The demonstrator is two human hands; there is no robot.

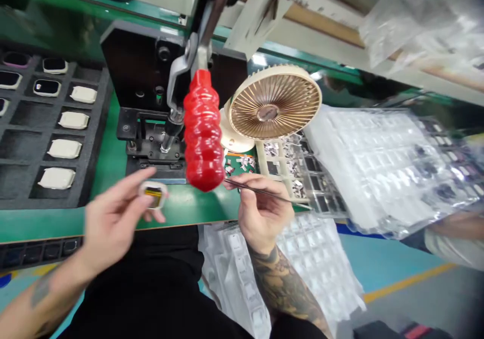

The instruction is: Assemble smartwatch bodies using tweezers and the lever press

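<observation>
- Over the green table (200,210), your left hand (113,218) reaches forward, fingers pinching the white-framed part (153,194).
- Near the red handle (204,132), your right hand (264,208) curls its fingers, grasping the tweezers (257,190).

One fan (276,102), one red handle (204,132)

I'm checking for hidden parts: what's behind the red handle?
The black press base shows past its left edge and the cream fan stand past its right; whatever sits directly behind the red handle is covered.
</observation>
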